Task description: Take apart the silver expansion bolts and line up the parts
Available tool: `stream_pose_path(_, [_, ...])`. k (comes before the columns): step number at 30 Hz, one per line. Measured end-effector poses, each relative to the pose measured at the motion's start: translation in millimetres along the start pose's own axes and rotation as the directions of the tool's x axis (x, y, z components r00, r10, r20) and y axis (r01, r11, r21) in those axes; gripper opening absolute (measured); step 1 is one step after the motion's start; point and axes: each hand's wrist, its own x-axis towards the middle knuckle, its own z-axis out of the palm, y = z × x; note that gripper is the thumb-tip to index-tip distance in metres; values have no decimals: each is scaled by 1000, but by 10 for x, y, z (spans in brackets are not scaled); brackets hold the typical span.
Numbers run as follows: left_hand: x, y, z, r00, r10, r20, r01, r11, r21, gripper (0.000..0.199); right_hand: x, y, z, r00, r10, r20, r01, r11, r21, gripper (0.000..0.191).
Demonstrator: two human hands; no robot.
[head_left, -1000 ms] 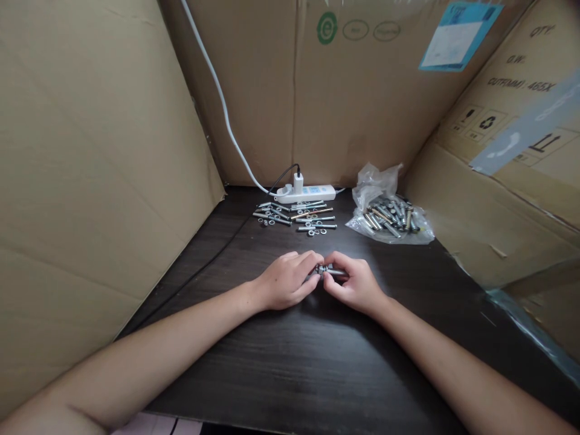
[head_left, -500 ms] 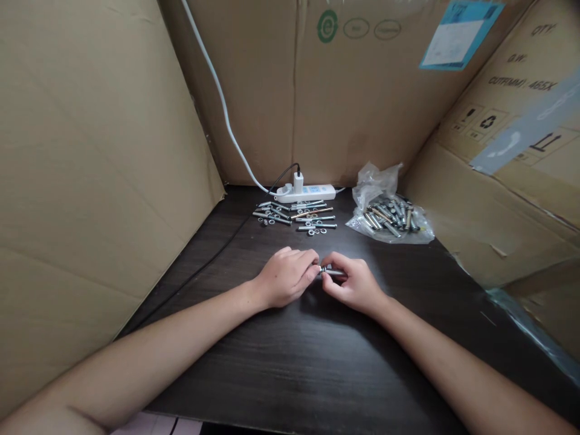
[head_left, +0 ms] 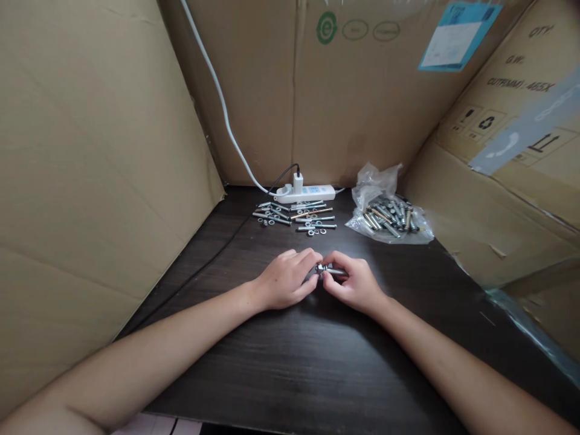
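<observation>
Fingers [head_left: 310,258]: narrow on both our hands; with our left hand [head_left: 281,281] we pinch a bright nut [head_left: 321,267] on a metal bolt [head_left: 337,272], and with our right hand [head_left: 360,283] we grip the bolt's shank; the bolt lies crosswise in front of the power strip [head_left: 319,194], well toward us; our fingers hide part of it;
Cardboard: we see a left panel [head_left: 99,151] to the left of the power strip, a back panel [head_left: 254,103] behind it, and a printed box [head_left: 502,205] to its right;
Tabletop [head_left: 290,362]: dark and wood-grained; under the power strip and spreading from it toward us;
Plastic bag [head_left: 375,179]: clear and crumpled, to the right of the power strip; it holds a heap of bolts [head_left: 392,216];
Cords: a white cord [head_left: 222,99] climbs from the power strip's left end; a black cord [head_left: 212,261] leaves a white charger [head_left: 298,183] on the power strip and runs leftward, toward us;
Loose bolts [head_left: 324,226]: in rows just in front of the power strip; mostly silver, one copper-toned;
Rings [head_left: 310,233]: among those bolts; too small for us to count
</observation>
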Motion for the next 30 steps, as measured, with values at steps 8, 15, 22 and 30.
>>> stream_pose_path(8, [17, 3, -22, 997, -34, 63, 34, 999, -12, 17, 9, -4, -8, 1000, 1, 10, 0, 1000, -14, 8])
stream_pose_path(15, [24, -16, -8, 993, -68, 93, 66, 998, 17, 29, -2, 2, 8, 999, 20, 31, -20, 1000, -17, 8])
stream_pose_path(22, [-19, 13, -23, 997, -29, -69, 23, 996, -90, 16, 8, -7, -5, 1000, 20, -17, -20, 1000, -20, 8])
stream_pose_path(30, [-15, -11, 17, 999, 29, -34, -32, 994, -101, 13, 7, -8, -7, 999, 6, -38, -7, 1000, -24, 8])
